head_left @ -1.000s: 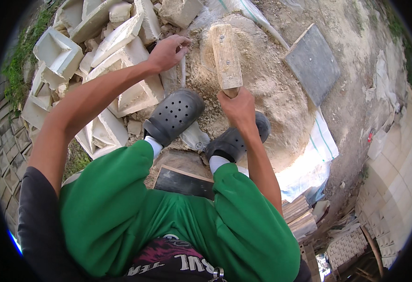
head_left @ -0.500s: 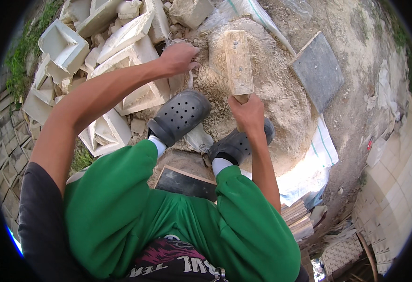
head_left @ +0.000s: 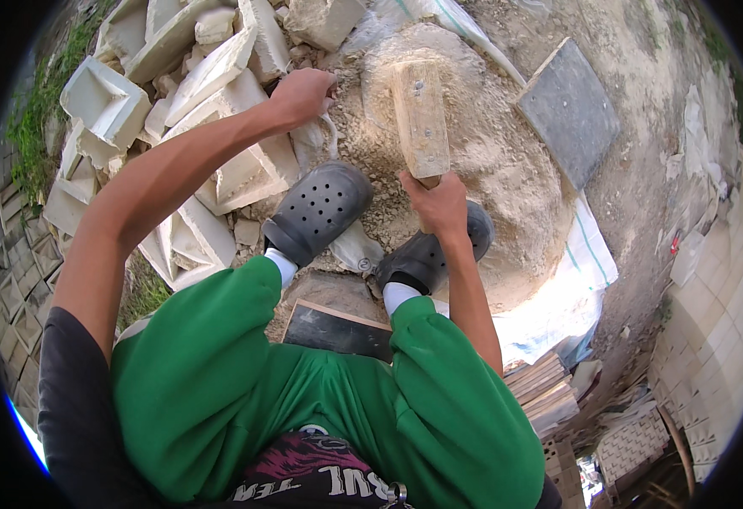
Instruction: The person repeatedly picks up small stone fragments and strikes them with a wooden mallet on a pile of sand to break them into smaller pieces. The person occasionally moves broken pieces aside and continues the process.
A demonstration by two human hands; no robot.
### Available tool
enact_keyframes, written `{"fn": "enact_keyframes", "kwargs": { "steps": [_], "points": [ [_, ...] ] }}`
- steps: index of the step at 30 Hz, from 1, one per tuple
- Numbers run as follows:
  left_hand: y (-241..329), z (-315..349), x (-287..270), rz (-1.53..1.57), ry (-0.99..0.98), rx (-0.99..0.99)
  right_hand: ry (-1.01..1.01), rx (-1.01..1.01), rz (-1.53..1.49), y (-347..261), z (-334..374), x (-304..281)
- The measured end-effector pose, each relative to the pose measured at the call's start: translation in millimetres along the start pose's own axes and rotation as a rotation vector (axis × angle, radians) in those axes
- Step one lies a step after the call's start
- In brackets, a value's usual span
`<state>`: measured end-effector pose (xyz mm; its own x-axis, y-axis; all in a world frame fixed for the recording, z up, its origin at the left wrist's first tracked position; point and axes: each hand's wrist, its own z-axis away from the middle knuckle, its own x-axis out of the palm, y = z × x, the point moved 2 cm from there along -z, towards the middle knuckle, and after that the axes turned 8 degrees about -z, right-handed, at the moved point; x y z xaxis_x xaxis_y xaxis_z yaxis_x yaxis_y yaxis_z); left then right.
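Observation:
My right hand (head_left: pixel 441 206) is wrapped round the short handle of a wooden mallet (head_left: pixel 422 123), whose pale block head has screws in it. The mallet head is over a mound of crushed, sandy rubble (head_left: pixel 507 195). My left hand (head_left: pixel 305 95) is closed at the mound's left edge, beside broken white cast pieces (head_left: pixel 253 161). A whitish strip of plastic sack (head_left: pixel 331 134) hangs at its fingers; the exact grip is partly hidden. My feet, in grey clogs (head_left: pixel 322 208), stand at the mound's near side.
Broken white blocks with recessed faces (head_left: pixel 108 97) are heaped at the far left. A grey square board (head_left: pixel 571 110) lies right of the mound, above a white sack sheet (head_left: pixel 588 254). A dark wood-edged board (head_left: pixel 337 329) lies between my legs, and stacked wooden strips (head_left: pixel 541 382) sit nearer right.
My left hand has moved slightly left and up, with the whitish strip still at its fingers. The right hand and mallet have shifted a little left.

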<state>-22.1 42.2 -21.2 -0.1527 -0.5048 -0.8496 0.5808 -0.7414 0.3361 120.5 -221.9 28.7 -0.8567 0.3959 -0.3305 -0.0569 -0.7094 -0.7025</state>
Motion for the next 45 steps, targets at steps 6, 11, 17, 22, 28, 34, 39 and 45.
{"fn": "enact_keyframes", "kwargs": {
  "steps": [6,11,17,22,28,34,39,45],
  "points": [
    [-0.1,1.7,2.8,-0.033,0.048,0.055,-0.012,-0.017,-0.008,0.6,-0.1,-2.1],
    [-1.4,-1.6,6.5,-0.103,0.000,0.092,-0.020,-0.025,-0.014,1.3,-1.5,-0.4],
    [7.6,-4.0,7.9,-0.252,-0.046,0.149,-0.025,-0.022,-0.018,3.4,-2.5,0.3],
    [31.0,13.3,-0.7,-0.296,0.090,0.506,-0.028,-0.006,-0.046,3.1,-1.3,-1.4],
    [44.9,21.7,12.1,-0.261,-0.131,0.265,-0.023,-0.002,-0.015,2.2,-1.9,-1.5],
    [57.6,28.1,16.5,-0.219,-0.084,0.241,0.008,-0.025,-0.089,11.4,-3.0,0.0],
    [63.0,31.8,18.9,-0.239,-0.064,0.311,0.045,-0.003,-0.301,10.0,1.4,-3.2],
    [61.4,25.9,21.9,-0.260,-0.101,0.363,0.086,-0.055,-0.570,4.8,1.4,-6.3]
  ]
}}
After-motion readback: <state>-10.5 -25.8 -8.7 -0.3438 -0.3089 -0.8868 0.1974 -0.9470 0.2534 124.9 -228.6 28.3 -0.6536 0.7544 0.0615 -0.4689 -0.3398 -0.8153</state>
